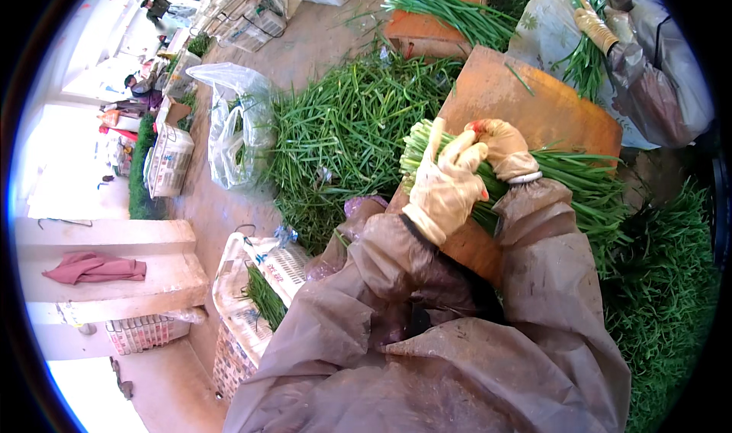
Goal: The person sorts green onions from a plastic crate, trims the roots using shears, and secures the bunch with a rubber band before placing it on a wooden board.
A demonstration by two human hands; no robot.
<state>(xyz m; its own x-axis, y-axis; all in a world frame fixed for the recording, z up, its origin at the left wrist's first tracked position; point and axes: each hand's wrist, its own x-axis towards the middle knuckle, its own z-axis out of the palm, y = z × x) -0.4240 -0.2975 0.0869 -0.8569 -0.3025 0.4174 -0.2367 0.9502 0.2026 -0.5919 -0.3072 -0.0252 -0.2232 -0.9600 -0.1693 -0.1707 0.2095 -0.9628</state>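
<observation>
A thick bundle of long green leaves, likely garlic chives [583, 184], lies across an orange-brown wooden board [532, 101] before me. Its pale cut ends point left and its leaves trail off to the right. My left hand [446, 187], in a cream glove, lies over the bundle near the pale ends, its index finger stretched out. Close beside it, my right hand [503, 150] curls over the stalks from the far side, a white ring at its wrist. Small red spots show at the fingertips of both gloves. The undersides of my fingers are hidden.
Loose trimmed leaves [354, 130] heap left of the board, by a clear plastic bag [237, 130]. A white plastic crate [234, 296] stands at my left. More greens [663, 296] lie to the right. A co-worker's gloved hand [595, 30] holds leaves beside another board [423, 38].
</observation>
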